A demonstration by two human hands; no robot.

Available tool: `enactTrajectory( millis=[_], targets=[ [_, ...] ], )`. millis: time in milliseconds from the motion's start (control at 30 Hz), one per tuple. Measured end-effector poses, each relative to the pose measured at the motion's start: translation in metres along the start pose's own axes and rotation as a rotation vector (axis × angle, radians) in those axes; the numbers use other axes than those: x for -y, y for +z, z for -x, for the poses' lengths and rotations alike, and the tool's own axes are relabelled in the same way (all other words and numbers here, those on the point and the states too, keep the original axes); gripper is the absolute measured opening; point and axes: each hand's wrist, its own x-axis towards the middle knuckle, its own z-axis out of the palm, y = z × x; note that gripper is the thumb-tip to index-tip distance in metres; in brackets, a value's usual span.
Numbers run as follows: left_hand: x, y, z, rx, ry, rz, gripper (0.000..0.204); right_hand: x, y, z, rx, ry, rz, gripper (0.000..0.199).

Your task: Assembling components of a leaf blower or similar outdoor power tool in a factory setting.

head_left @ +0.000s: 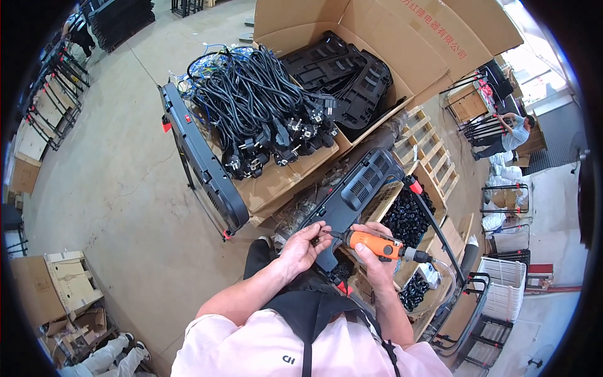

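Right hand (378, 267) wrapped round orange power screwdriver (375, 244), fingers closed on body. Left hand (301, 251) half curled, fingertips drawn together by bit (334, 234); cannot tell what they pinch. Forearms (248, 289) angle inward. Screwdriver before chest, near black housing (366, 182), long axis nearly crosswise, bit pointing left.

Orange pneumatic screwdriver (375, 245): one!
Vented housings (367, 183): two up close!
Power cords (248, 94): past counting!
Black plastic covers (363, 91): at least three!
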Motion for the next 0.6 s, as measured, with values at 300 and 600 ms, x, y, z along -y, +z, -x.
enactTrajectory(
  millis=[300, 600],
  targets=[
    [0.007, -0.001, -0.004, 0.026, 0.024, 0.072, 0.027, -0.018, -0.001, 0.005, -0.039, -0.017, -0.018, 0.053],
    [0.004, -0.001, -0.008, 0.061, -0.019, 0.092, 0.025, -0.019, 0.005, 0.008, -0.111, -0.017, 0.002, 0.052]
  ],
)
